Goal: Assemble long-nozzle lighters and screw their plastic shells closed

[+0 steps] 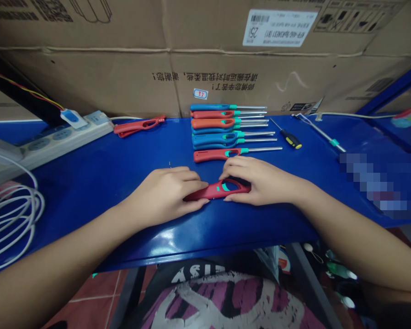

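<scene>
Near the front of the blue tabletop I hold a red gas lighter body [214, 191] level between both hands. My left hand [171, 192] pinches its left end, thumb in front and fingers behind. My right hand [260, 183] grips the end with the finger loop; a green trigger part shows in the opening. No metal tube is visible on it, as the right fingers cover that end. Just behind, a red lighter [217, 155] lies with its tube pointing right. Beyond it several blue, orange and red lighters [212, 124] lie in a stack. A tiny screw [170, 164] stands behind my left hand.
Red casing pieces [136, 127] lie at the back left, beside a white power strip [64, 137] and coiled white cable [32, 205]. A black-and-yellow screwdriver [290, 139] and a metal tube [323, 134] lie right. A cardboard box [105, 77] stands along the back.
</scene>
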Tool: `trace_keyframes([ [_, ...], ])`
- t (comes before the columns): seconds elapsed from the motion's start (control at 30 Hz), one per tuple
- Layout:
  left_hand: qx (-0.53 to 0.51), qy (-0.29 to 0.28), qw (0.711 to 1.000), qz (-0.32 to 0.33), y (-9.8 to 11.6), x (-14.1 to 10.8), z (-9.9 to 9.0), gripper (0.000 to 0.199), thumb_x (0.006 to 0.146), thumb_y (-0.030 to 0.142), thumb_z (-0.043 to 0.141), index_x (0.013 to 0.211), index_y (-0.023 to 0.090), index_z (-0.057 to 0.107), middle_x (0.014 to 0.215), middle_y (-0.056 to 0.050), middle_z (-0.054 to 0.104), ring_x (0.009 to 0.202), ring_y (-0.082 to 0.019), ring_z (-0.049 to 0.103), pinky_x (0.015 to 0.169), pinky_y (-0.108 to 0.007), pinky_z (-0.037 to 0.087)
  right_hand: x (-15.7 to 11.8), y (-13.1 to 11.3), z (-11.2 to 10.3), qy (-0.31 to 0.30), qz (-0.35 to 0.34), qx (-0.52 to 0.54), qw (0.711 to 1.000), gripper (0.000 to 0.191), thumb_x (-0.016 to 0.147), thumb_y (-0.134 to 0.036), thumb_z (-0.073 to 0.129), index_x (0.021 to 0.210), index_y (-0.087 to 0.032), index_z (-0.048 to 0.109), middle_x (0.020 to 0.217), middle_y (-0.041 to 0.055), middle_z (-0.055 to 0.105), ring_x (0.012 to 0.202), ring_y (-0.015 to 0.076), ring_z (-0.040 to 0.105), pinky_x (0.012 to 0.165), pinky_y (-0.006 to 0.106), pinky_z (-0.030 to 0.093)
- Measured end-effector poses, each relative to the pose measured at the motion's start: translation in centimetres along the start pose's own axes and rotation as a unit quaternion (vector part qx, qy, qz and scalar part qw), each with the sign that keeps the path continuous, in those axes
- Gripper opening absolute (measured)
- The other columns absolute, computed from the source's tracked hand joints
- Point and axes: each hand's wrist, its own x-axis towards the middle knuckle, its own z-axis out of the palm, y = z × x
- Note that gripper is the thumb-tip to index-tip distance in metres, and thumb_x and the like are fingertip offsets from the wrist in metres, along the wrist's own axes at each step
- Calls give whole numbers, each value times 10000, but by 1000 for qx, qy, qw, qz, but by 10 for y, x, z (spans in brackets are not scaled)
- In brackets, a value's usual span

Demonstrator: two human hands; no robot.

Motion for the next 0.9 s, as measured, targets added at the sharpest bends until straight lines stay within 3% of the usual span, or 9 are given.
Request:
trace_keyframes([
  [0.9,13,-3,1000,-4,2,1,1,244,981,389,603,1068,202,735,996,-41,752,900,-210,693,748,-309,501,0,0,-1,-12,4,-24,1000,322,895,-410,702,1111,-178,647,1153,105,649,1046,259,623,918,409,496],
])
